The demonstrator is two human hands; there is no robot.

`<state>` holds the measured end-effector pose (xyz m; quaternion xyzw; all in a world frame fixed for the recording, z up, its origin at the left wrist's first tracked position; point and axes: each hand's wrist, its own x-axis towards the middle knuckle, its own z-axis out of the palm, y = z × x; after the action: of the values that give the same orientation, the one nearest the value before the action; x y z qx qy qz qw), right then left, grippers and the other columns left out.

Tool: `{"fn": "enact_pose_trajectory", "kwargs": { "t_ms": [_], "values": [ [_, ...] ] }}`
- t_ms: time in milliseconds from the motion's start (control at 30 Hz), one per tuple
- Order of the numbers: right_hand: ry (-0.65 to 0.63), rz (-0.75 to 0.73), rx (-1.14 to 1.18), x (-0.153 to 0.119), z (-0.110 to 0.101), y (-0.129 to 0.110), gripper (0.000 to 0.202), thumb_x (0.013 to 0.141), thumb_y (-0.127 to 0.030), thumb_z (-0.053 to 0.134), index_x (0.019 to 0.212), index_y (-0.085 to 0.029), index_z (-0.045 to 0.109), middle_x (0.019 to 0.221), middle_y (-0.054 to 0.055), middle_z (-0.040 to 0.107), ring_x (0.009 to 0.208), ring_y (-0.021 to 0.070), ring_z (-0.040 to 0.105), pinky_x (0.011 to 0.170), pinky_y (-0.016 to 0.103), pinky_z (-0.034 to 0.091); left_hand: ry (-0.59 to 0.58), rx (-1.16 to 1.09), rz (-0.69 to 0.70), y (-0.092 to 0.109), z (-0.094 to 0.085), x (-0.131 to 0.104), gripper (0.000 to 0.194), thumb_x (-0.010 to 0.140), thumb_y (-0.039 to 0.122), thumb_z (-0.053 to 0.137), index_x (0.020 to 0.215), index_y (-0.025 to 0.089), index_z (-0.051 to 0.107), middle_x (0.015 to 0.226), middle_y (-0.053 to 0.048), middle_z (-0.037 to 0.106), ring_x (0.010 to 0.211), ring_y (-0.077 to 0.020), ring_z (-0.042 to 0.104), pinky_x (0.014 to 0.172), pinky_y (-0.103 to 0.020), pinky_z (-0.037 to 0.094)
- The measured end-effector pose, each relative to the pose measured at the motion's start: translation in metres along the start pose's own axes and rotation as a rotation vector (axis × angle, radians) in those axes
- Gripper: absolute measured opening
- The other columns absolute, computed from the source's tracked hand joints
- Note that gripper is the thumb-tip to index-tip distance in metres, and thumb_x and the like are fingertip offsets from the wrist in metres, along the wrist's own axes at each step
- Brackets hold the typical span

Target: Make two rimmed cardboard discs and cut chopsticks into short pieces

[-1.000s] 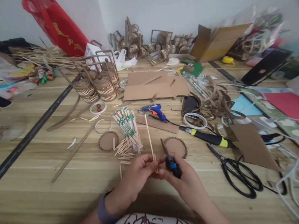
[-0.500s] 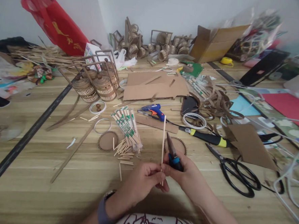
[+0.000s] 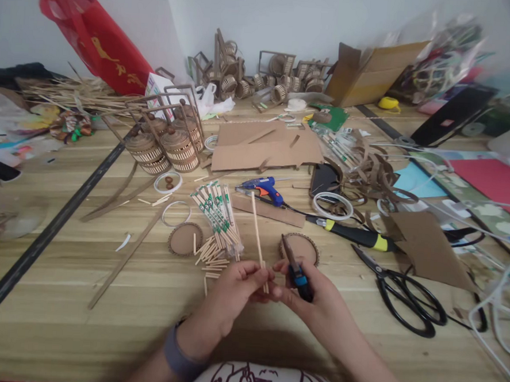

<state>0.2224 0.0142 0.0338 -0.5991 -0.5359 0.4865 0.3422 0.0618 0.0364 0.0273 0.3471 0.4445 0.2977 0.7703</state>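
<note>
My left hand pinches a thin wooden stick near its lower end; the stick stands up, leaning a little left. In my right hand are pliers with dark jaws and a blue-and-black grip, pointing away from me. The right fingertips come close to the stick's lower end; whether they touch it I cannot tell. Just beyond the pliers lies a round cardboard disc with a ridged rim. A similar disc is to the left, beside short cut sticks and paper-wrapped sticks.
A blue glue gun lies ahead, with a yellow-and-black cutter to its right. Large black scissors rest at the right. Lidded stick-sided baskets stand at the back left, near a cardboard sheet.
The stick has moved left and now leans left instead of standing straight. My left hand has shifted left and slightly away from me. The pliers remain in my right hand.
</note>
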Motion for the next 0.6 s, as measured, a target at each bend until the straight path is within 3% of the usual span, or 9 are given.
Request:
{"fn": "enact_pose_trajectory", "kwargs": {
  "t_ms": [133,433,600],
  "values": [
    [0.074,-0.149,-0.177,-0.003,0.002,0.002,0.023,0.072,-0.029,0.069,0.090,-0.024,0.057,0.092,0.006,0.064,0.086,0.0241,0.062,0.076,0.035,0.048,0.030,-0.111,-0.062,-0.002,-0.002,0.003,0.050,0.059,0.057,0.082,0.078,0.013,0.066,0.069,-0.003,0.069,0.065,-0.0149,0.062,0.072,-0.029,0.049],
    [0.156,-0.440,-0.382,-0.001,0.006,0.012,0.016,0.079,-0.021,0.060,0.094,-0.021,0.054,0.089,0.005,0.059,0.082,0.0204,0.062,0.070,0.030,0.050,0.042,-0.237,-0.093,-0.005,0.005,0.000,0.049,0.053,0.054,0.087,0.074,0.014,0.067,0.067,-0.002,0.069,0.062,-0.0125,0.061,0.066,-0.025,0.048],
    [0.172,-0.462,-0.371,-0.002,0.008,0.014,0.015,0.078,-0.020,0.059,0.092,-0.020,0.055,0.091,0.006,0.059,0.084,0.0204,0.062,0.072,0.030,0.050,0.005,-0.258,-0.074,-0.005,0.007,-0.001,0.048,0.054,0.055,0.086,0.070,0.015,0.066,0.067,-0.003,0.069,0.063,-0.0139,0.062,0.067,-0.025,0.048]
  ]
}}
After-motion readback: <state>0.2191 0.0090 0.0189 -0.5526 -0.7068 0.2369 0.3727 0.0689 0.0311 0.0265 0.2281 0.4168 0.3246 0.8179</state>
